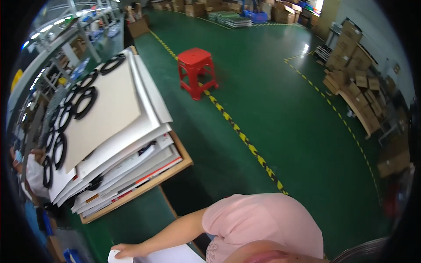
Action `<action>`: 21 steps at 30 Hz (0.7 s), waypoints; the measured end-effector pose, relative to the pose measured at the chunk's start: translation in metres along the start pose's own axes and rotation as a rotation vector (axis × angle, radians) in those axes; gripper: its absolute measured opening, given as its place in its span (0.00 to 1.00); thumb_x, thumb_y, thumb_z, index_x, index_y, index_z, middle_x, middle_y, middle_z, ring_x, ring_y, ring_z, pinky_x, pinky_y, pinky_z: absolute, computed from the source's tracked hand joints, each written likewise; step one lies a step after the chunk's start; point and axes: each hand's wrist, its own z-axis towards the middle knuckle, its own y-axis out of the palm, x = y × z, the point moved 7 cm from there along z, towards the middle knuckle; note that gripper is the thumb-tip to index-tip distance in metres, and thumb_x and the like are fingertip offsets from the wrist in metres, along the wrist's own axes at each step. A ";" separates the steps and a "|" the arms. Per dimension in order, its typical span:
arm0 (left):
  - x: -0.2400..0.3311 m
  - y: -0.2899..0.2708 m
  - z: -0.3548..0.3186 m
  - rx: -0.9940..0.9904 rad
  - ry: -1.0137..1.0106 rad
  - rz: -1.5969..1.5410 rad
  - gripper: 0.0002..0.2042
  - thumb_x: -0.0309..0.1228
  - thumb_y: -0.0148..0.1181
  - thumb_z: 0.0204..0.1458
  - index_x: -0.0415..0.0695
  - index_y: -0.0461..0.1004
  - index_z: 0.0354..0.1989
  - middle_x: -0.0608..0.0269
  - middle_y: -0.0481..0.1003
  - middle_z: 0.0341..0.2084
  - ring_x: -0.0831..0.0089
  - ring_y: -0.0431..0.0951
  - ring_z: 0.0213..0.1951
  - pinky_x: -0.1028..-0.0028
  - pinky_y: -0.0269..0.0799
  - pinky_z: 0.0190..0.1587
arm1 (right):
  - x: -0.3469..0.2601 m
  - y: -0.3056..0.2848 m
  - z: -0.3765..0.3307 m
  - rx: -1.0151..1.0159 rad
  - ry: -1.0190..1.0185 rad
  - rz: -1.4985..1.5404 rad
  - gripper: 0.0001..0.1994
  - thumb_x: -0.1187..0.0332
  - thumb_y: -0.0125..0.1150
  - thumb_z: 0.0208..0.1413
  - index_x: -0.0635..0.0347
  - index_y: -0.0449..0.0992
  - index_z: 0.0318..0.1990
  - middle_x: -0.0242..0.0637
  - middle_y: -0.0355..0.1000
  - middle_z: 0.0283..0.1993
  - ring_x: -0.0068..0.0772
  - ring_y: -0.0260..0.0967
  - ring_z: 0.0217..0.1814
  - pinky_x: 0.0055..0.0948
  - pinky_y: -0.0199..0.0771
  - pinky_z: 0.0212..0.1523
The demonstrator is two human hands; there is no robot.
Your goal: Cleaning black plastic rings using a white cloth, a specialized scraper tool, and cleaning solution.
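My right arm in a pink short sleeve reaches across to the lower left. At its end my right hand (126,250) is closed on a small white piece (119,257), flat-faced with a rounded corner. What kind of thing it is I cannot make out, as the lower edge cuts it off. Beneath my forearm lies a white sheet or panel (173,255). My left hand is out of view. Beyond the right hand stands a tall stack of white boards and sheets (127,153), topped by a beige board (107,109). Several black oval rings (85,103) lie along its left side.
The stack rests on a wooden-edged board (184,160). A red plastic stool (196,72) stands on the green floor by a yellow-black tape line (239,131). Cardboard boxes (362,83) are piled at the right wall. A person in white (36,175) is at far left.
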 end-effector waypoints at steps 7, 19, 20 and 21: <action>-0.041 -0.039 0.031 -0.035 -0.192 -0.044 0.06 0.26 0.50 0.49 0.37 0.68 0.32 0.61 0.69 0.27 0.77 0.67 0.26 0.83 0.65 0.29 | -0.018 0.030 -0.004 -0.157 -0.064 0.099 0.15 0.68 0.54 0.46 0.61 0.67 0.43 0.34 0.68 0.36 0.24 0.67 0.37 0.24 0.68 0.35; -0.078 -0.063 0.072 -0.217 -0.369 -0.107 0.06 0.26 0.50 0.49 0.37 0.68 0.33 0.61 0.70 0.28 0.76 0.68 0.29 0.81 0.66 0.32 | -0.010 0.042 -0.008 -0.340 -0.132 0.244 0.17 0.66 0.55 0.50 0.65 0.68 0.47 0.37 0.69 0.43 0.26 0.66 0.44 0.25 0.68 0.44; -0.077 -0.064 0.073 -0.232 -0.371 -0.105 0.06 0.26 0.50 0.49 0.37 0.68 0.33 0.61 0.70 0.28 0.75 0.68 0.29 0.81 0.66 0.32 | -0.008 0.043 -0.007 -0.345 -0.143 0.262 0.17 0.66 0.55 0.50 0.65 0.68 0.47 0.37 0.69 0.44 0.26 0.67 0.44 0.25 0.68 0.44; -0.076 -0.065 0.074 -0.247 -0.374 -0.103 0.06 0.26 0.50 0.49 0.37 0.69 0.33 0.61 0.70 0.28 0.75 0.68 0.29 0.81 0.66 0.32 | -0.006 0.045 -0.005 -0.346 -0.146 0.267 0.17 0.66 0.55 0.50 0.65 0.68 0.47 0.37 0.69 0.44 0.26 0.67 0.44 0.25 0.68 0.44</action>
